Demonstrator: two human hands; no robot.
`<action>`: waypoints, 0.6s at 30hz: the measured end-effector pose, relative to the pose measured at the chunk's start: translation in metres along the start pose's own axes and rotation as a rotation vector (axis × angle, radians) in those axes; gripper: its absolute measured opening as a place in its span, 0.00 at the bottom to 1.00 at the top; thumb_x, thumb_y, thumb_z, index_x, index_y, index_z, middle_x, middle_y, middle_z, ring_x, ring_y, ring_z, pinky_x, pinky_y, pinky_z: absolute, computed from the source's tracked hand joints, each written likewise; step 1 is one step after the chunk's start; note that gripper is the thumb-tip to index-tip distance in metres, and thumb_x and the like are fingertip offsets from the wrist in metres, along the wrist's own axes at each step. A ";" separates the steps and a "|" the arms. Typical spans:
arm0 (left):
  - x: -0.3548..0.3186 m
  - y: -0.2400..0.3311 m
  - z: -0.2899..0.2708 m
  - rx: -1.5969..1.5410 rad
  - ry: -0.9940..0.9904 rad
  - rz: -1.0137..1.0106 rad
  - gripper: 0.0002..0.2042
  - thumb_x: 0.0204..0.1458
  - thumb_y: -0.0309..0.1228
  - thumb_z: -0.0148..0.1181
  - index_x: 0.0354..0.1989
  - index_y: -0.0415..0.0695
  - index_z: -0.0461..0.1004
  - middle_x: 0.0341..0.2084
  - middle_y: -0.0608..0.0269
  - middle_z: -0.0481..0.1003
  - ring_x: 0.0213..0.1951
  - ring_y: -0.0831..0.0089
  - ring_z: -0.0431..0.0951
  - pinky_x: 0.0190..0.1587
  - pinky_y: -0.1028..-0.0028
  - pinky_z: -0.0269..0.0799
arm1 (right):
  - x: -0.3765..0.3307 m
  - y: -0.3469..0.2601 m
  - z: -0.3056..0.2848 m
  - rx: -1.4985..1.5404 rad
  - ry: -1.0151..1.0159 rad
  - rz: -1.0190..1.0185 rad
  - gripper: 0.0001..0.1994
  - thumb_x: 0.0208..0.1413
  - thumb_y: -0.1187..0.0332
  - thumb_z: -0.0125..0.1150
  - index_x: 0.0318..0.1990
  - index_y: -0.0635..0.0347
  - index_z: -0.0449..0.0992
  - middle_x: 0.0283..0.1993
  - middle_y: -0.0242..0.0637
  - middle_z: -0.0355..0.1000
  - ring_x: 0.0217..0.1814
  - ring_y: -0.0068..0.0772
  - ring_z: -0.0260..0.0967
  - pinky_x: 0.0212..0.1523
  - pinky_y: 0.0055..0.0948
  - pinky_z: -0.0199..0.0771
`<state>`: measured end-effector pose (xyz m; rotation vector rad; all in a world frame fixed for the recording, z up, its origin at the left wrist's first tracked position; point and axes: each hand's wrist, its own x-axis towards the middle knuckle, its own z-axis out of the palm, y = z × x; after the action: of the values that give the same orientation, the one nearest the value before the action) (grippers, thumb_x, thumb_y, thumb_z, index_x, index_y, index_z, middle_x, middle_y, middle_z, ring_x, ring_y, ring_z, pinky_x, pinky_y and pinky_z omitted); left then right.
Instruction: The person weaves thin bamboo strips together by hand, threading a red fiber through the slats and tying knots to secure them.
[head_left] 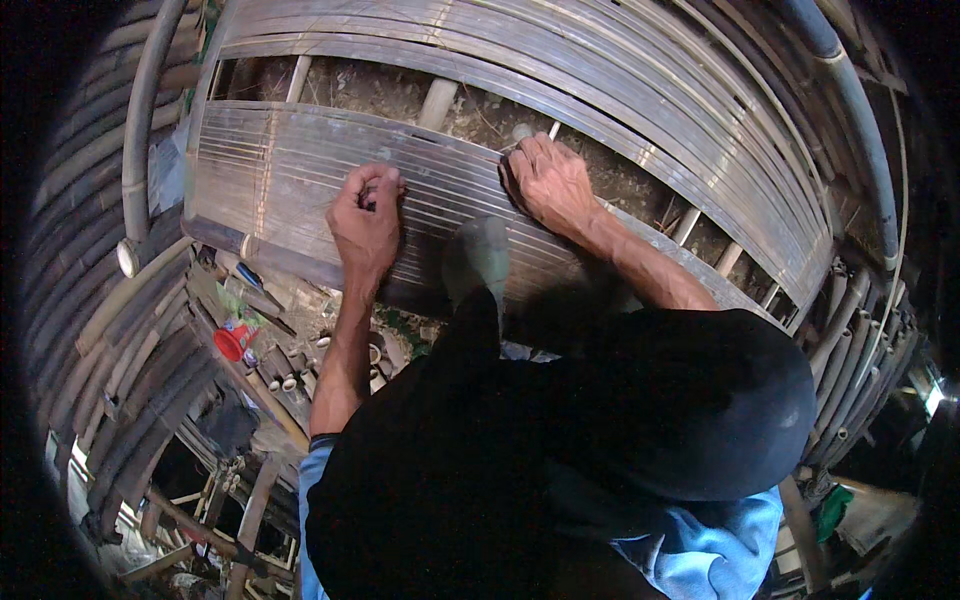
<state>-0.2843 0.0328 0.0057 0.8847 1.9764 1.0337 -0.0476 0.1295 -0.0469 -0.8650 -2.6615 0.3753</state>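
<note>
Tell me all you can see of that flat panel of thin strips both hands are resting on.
The strip panel looks like split bamboo: many narrow grey-brown slats laid side by side, running left to right, with pale cross marks near its left end. It lies flat across round poles, with a gap of bare earth beyond it and a similar band of slats past that. The left hand, closed like a fist, presses on its middle; the right hand lies spread over its far edge. A foot rests on its near edge.
</note>
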 end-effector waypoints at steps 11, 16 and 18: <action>-0.002 0.021 0.072 -0.466 -0.205 -0.140 0.06 0.60 0.24 0.58 0.40 0.34 0.76 0.31 0.55 0.81 0.32 0.72 0.81 0.37 0.75 0.77 | -0.022 -0.012 -0.002 0.564 0.172 0.445 0.05 0.57 0.74 0.59 0.38 0.64 0.72 0.33 0.44 0.73 0.37 0.42 0.72 0.38 0.38 0.71; -0.004 0.040 0.085 -0.447 -0.203 -0.197 0.08 0.59 0.25 0.59 0.40 0.31 0.77 0.32 0.54 0.81 0.33 0.74 0.81 0.36 0.78 0.76 | -0.008 -0.006 -0.035 1.268 0.344 0.869 0.09 0.56 0.72 0.68 0.43 0.66 0.78 0.36 0.39 0.81 0.39 0.21 0.77 0.41 0.23 0.76; -0.006 0.052 0.088 -0.477 -0.220 -0.181 0.09 0.59 0.26 0.60 0.41 0.31 0.78 0.32 0.54 0.82 0.34 0.74 0.81 0.36 0.78 0.76 | -0.003 -0.005 -0.058 1.299 0.353 0.911 0.10 0.55 0.73 0.69 0.43 0.66 0.79 0.37 0.39 0.81 0.39 0.21 0.77 0.41 0.22 0.77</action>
<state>-0.1956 0.0830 0.0155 0.5209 1.5034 1.1776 -0.0256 0.1326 0.0074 -1.3176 -1.0631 1.6537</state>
